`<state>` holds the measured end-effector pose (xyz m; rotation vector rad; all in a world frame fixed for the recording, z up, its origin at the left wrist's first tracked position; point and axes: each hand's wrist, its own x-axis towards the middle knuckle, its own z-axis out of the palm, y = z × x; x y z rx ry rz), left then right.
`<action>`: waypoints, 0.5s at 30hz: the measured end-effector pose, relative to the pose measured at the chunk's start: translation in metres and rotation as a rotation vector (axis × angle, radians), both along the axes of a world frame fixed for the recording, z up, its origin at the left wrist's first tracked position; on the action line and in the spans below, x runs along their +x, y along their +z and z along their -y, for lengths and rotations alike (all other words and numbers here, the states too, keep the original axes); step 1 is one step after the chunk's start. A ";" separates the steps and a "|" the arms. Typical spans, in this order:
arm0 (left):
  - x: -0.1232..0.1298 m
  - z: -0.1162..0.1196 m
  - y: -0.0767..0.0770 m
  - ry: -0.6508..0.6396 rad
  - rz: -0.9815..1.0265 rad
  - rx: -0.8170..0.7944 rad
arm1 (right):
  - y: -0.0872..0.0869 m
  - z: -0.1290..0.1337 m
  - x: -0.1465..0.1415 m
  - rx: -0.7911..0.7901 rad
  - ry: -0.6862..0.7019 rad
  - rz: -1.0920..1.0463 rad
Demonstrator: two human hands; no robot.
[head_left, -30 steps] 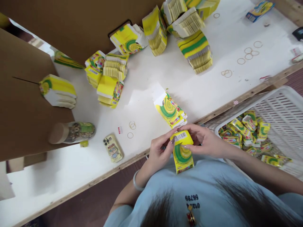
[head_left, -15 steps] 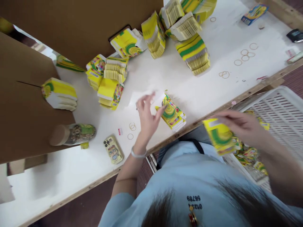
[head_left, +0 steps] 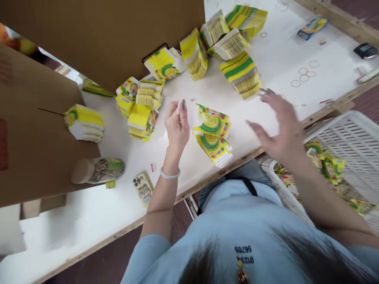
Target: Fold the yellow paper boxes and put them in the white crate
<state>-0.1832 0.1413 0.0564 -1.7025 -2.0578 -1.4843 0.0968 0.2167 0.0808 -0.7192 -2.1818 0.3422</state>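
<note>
My left hand (head_left: 177, 128) is closed, thumb against fingers, with a small white piece like paper or card at the fingertips. I cannot tell whether that piece joins the yellow carton beside it. This yellow and green printed carton (head_left: 213, 121) lies at a slant just right of my left hand. Below it, partly covered, is a small stack of flat yellow cartons (head_left: 213, 148) with white flaps towards the table edge. My right hand (head_left: 281, 132) hovers over the table's front edge, thumb and fingers apart, holding nothing. It is slightly blurred.
Bundled yellow cartons (head_left: 239, 75) stand along the cardboard wall (head_left: 118, 35). A white basket (head_left: 352, 138) of yellow packets sits at the right. A phone (head_left: 142, 188) and a jar (head_left: 100, 170) lie left. Rubber bands (head_left: 303, 75) and a blue box (head_left: 313, 27) are at far right.
My right hand had a yellow carton near the basket; now it is up and left, without it. A carton now overlaps the small stack. My left hand has closed and drawn away from the stack.
</note>
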 end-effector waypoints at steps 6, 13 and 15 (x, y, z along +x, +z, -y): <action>0.054 0.052 0.035 0.032 0.147 0.038 | -0.014 0.033 -0.082 0.020 0.224 -0.202; 0.090 0.081 0.006 -0.414 0.236 0.016 | -0.006 0.059 -0.060 -0.206 0.298 -0.372; 0.103 0.083 -0.007 -0.518 0.246 -0.076 | -0.008 0.063 -0.059 -0.219 0.289 -0.358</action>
